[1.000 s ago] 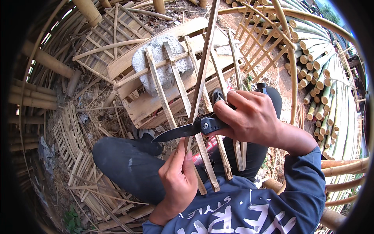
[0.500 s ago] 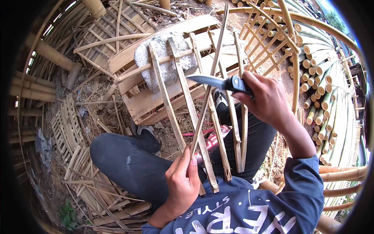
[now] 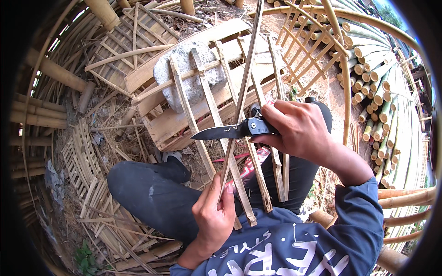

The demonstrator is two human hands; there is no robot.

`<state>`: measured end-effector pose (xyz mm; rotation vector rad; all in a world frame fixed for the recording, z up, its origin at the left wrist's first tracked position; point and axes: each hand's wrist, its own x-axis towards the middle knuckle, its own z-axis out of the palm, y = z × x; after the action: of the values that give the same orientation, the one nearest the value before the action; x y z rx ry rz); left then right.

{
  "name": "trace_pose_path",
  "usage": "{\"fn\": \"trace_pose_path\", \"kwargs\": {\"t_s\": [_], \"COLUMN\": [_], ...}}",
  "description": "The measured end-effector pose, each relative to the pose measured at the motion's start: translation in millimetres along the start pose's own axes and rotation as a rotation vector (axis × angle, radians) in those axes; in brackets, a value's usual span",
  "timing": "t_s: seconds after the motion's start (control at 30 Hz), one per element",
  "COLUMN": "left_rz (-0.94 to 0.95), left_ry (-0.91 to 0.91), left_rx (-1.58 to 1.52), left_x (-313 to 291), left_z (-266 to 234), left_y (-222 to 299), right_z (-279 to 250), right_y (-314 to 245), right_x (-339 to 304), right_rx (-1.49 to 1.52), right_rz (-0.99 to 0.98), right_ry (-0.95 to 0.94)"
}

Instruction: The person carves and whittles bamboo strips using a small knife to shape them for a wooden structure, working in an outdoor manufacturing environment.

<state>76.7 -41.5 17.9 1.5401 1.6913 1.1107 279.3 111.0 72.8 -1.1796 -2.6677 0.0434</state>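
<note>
My left hand (image 3: 213,216) is closed low over my lap, pinching the lower end of a long thin bamboo strip (image 3: 247,69) between thumb and fingers. That strip slants up and away across the picture. My right hand (image 3: 301,131) grips the handle of a folding knife (image 3: 215,133), its dark blade pointing left. Around the blade's base, knife and strip cross; whether the edge touches the wood, I cannot tell. Under them lies a rack of several bamboo slats (image 3: 184,103) joined by a crosspiece (image 3: 151,93), its near ends resting against my lap.
A grey stone block (image 3: 162,76) sits on a low wooden plank stand (image 3: 168,134) beneath the rack's far end. Stacked bamboo poles (image 3: 391,115) fill the right side. Lattice panels (image 3: 304,57) lean beyond, and cut strips (image 3: 99,202) litter the ground at left.
My right hand has brought the knife down and to the left, lower along the strip. The strip stands slightly steeper. My left hand keeps its pinch in nearly the same place.
</note>
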Motion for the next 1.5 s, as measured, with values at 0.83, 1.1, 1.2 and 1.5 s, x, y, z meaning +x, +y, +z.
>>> {"fn": "trace_pose_path", "kwargs": {"t_s": [0.83, 1.1, 1.2, 1.5], "left_rz": [0.137, 0.024, -0.062, -0.008], "left_ry": [0.064, 0.042, -0.002, -0.066], "left_rx": [-0.029, -0.157, -0.155, -0.123], "left_x": [-7.8, -17.9, -17.8, -9.8], "left_z": [0.6, -5.1, -1.9, 8.8], "left_y": [-21.9, -22.0, -24.3, -7.2], "right_z": [-15.4, -16.6, -25.3, -11.5], "right_y": [47.2, 82.5, 79.8, 8.4], "right_x": [5.7, -3.7, -17.6, -16.9], "right_rx": [0.004, -0.112, 0.016, 0.094], "right_rz": [0.066, 0.344, 0.377, -0.003], "right_ry": [0.174, 0.273, 0.282, 0.008]}}
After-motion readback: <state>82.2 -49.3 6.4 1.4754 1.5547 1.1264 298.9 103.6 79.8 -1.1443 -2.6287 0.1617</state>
